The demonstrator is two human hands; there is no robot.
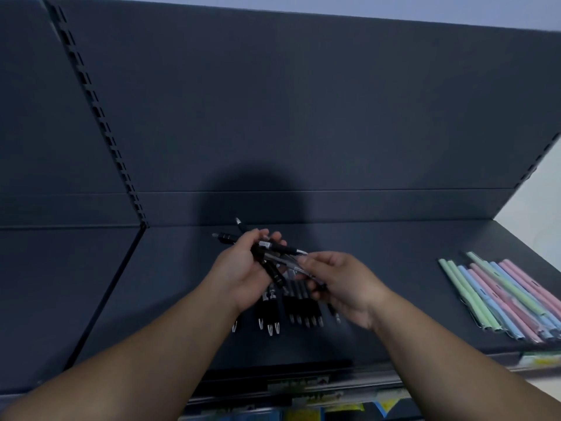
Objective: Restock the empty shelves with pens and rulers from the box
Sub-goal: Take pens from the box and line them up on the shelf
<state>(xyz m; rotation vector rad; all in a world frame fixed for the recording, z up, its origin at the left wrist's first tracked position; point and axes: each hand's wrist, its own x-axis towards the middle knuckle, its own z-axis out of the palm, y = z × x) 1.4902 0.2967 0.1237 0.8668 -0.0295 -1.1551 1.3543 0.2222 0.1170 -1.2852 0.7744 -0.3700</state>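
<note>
A bundle of blk pens (268, 253) is being gripped in the L hand (243, 270), fingers curled round it, above the middle of the shelf (394, 268). Pen ends are sticking out past the knuckles toward 10 and 11 o'clock. The R hand (343, 284) is being held just at 3 o'clock of the bundle. Its fingers are being curled round one pen (336, 316), whose tip is showing below the palm toward 5 o'clock; this part is blurred, so the grip is being read w/ some doubt.

Directly under both hands, a row of blk pens (299, 311) is lying side by side on the shelf, tips pointing to 6 o'clock, short of the front edge. At 3 o'clock, near the shelf's R edge, pastel pens (501, 299) in green, blue & pink are lying packed together, lower ends close to the front lip.

A wide stretch of shelf surface is showing btw. the row and the pastel pens. Another is showing from the row out to 9 o'clock, up to the seam below the slotted upright (97, 117). A label strip (303, 385) is running along the front edge at 6 o'clock.
</note>
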